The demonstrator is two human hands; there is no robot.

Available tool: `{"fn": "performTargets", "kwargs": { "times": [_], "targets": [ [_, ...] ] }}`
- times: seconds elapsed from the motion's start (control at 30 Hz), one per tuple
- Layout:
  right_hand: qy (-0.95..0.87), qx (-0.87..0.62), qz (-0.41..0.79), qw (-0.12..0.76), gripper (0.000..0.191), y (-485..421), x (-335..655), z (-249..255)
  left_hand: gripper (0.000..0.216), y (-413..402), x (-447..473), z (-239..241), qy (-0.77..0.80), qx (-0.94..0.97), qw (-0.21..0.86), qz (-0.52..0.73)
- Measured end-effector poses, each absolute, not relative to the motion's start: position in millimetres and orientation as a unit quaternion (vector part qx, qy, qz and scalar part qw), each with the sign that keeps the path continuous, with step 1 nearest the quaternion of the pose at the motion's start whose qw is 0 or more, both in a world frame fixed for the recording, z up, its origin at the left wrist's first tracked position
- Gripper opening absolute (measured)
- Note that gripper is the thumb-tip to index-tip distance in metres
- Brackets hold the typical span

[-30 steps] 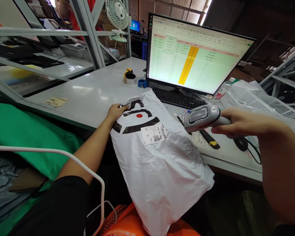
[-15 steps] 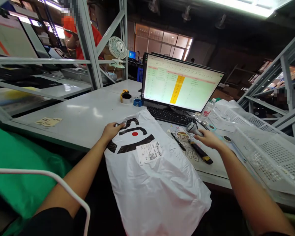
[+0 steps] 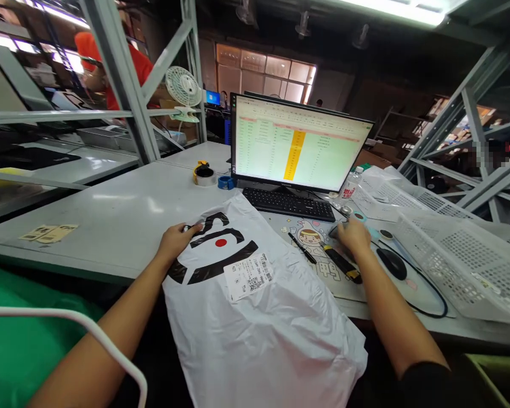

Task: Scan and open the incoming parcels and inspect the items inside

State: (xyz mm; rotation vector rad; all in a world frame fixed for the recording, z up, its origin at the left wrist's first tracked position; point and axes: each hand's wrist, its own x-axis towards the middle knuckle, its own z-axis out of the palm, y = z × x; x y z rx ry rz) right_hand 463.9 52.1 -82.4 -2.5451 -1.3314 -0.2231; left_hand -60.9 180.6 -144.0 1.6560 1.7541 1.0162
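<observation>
A white plastic mailer bag with a black and red print and a barcode label lies over the desk's front edge, hanging toward me. My left hand pinches the bag's upper left edge. My right hand rests on the desk mat to the right, fingers curled over a grey barcode scanner that lies mostly hidden under it.
Behind the bag stand a lit monitor and a keyboard. A pen, a utility knife and a mouse lie by my right hand. White mesh baskets sit at right, tape rolls behind, green cloth at left.
My right hand has carried the scanner from above the bag out to the desk mat on the right and lowered it there. My left hand has kept its hold on the bag.
</observation>
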Motion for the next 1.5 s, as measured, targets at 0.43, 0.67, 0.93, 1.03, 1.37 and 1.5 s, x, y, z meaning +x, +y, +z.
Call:
{"fn": "performTargets", "kwargs": {
  "times": [0.43, 0.67, 0.93, 1.03, 1.37, 1.5],
  "targets": [
    [-0.535, -0.828, -0.041, 0.164, 0.066, 149, 401, -140, 0.057, 181, -60, -142, 0.655, 0.609, 0.255, 0.367],
    [-0.542, -0.823, -0.053, 0.162, 0.068, 160, 404, -143, 0.060, 182, -60, -143, 0.654, 0.611, 0.260, 0.363],
    [-0.573, -0.813, -0.009, 0.104, 0.066, 166, 407, -130, 0.057, 181, -60, -142, 0.646, 0.608, 0.256, 0.383],
    [-0.587, -0.805, 0.009, 0.087, 0.063, 156, 412, -127, 0.060, 182, -60, -143, 0.645, 0.614, 0.249, 0.380],
    [-0.582, -0.807, 0.034, 0.096, 0.063, 137, 396, -109, 0.062, 181, -61, -141, 0.636, 0.624, 0.233, 0.390],
    [-0.612, -0.782, 0.023, 0.117, 0.056, 91, 394, -103, 0.066, 180, -60, -140, 0.631, 0.627, 0.243, 0.387]
  ]
}}
